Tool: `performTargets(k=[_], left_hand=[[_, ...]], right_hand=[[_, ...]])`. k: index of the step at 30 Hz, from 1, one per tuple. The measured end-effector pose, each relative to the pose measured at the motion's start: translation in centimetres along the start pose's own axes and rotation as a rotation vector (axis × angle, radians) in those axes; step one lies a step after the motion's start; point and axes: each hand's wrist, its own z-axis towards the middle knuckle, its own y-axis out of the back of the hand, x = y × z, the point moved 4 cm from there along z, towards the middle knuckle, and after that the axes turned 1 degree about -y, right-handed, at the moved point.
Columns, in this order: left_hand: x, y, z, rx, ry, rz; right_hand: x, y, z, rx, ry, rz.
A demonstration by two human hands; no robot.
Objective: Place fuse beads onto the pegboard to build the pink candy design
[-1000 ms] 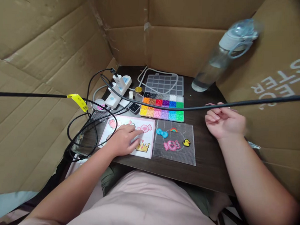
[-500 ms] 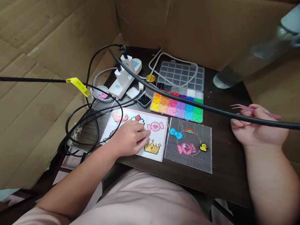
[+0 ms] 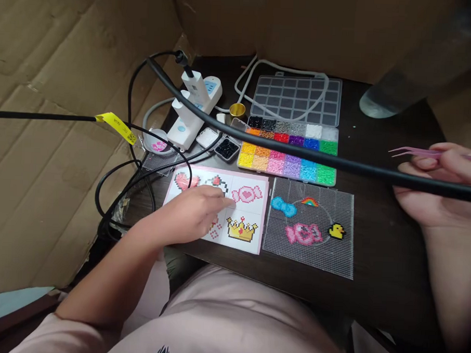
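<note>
My left hand (image 3: pixel 190 216) rests on a pink-edged pattern card (image 3: pixel 249 213) showing a heart, a candy and a crown, its fingers curled loosely with one fingertip beside the candy picture. My right hand (image 3: pixel 438 188) hovers at the table's right edge, pinching pink tweezers (image 3: pixel 416 151) whose tips point left. Between the hands lies a clear pegboard (image 3: pixel 310 252) carrying a blue bow, a small rainbow, a pink candy and a yellow duck made of beads. Behind it sits an open bead box (image 3: pixel 291 150) with rows of coloured beads.
A thick black cable (image 3: pixel 337 163) crosses in front of the camera above the bead box. A white power strip (image 3: pixel 193 112) with plugs, looped black cords, small bead dishes and a gold cap sit at the left. A clear water bottle (image 3: pixel 395 92) leans at back right. Cardboard walls surround the dark table.
The view has shifted, so everything appears nearer and further right. My right hand has moved right and now shows the tweezers clearly. My left hand stays on the card.
</note>
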Motion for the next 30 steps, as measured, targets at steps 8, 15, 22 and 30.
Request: performTargets(k=[8,15,22,30], left_hand=[[-1.8,4.0,4.4,-0.106,-0.015,-0.184],[0.0,1.6,6.1,-0.048,-0.028,-0.197],[1.8,1.5,5.7,-0.024,-0.031,-0.109],[2.1,1.4,5.6,0.032,0.041,-0.087]], right_hand=[[0.4,-0.4,-0.6,-0.16,0.03,0.061],[0.3,-1.1,-1.5,-0.033,-0.028,0.011],[0.1,-1.2,-1.5,0.006,-0.024,-0.023],[0.1,-1.6,-1.6,-0.018,-0.041,-0.044]])
